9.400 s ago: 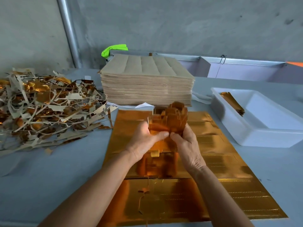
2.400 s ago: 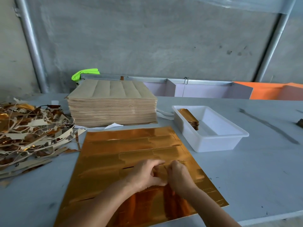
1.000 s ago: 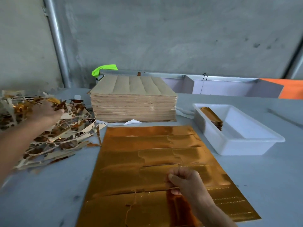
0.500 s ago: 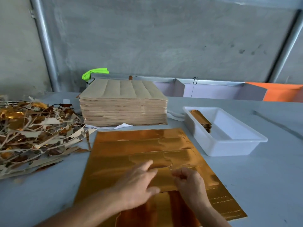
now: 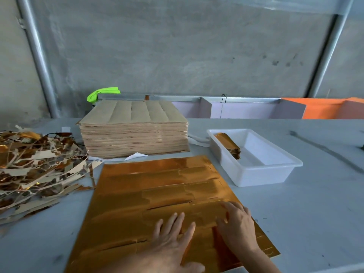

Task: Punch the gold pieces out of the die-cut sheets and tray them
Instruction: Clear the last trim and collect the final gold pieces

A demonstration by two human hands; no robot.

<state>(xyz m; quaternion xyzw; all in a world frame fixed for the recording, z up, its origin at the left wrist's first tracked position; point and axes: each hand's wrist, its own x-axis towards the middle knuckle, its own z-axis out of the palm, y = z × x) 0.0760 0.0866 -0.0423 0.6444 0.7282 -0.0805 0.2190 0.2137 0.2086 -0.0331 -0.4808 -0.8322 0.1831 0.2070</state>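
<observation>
1. Half a second earlier the left hand (image 5: 173,241) had been coming in over the gold die-cut sheet (image 5: 157,194); now it lay flat on it, fingers straight and spread, pressing the foil near the worktop's (image 5: 295,223) front edge.
2. A second earlier that same hand had been out at the scrap pile (image 5: 39,168) on the worktop's left side, so it had dropped waste there and returned to the sheet.
3. The right hand (image 5: 238,225) rested just beside the left, toward the sheet's right edge, fingers bent with the tips on the foil; whether they pinched a piece I could not tell.
4. The sheet lay at the middle of the worktop's front edge. Slits and a dashed cut line showed across it, and the section around the hands looked partly loosened.
5. The white tray (image 5: 256,174) stood just beside the sheet's far right corner, with one leaning bundle of gold pieces (image 5: 228,142) at its left end and most of its floor bare.
6. The tall stack of uncut sheets (image 5: 134,134), brown side up, sat behind the gold sheet toward the worktop's back edge.
7. My reading: with both hands back on the foil, the next piece was about to be pressed free, and the task remained far from done.
</observation>
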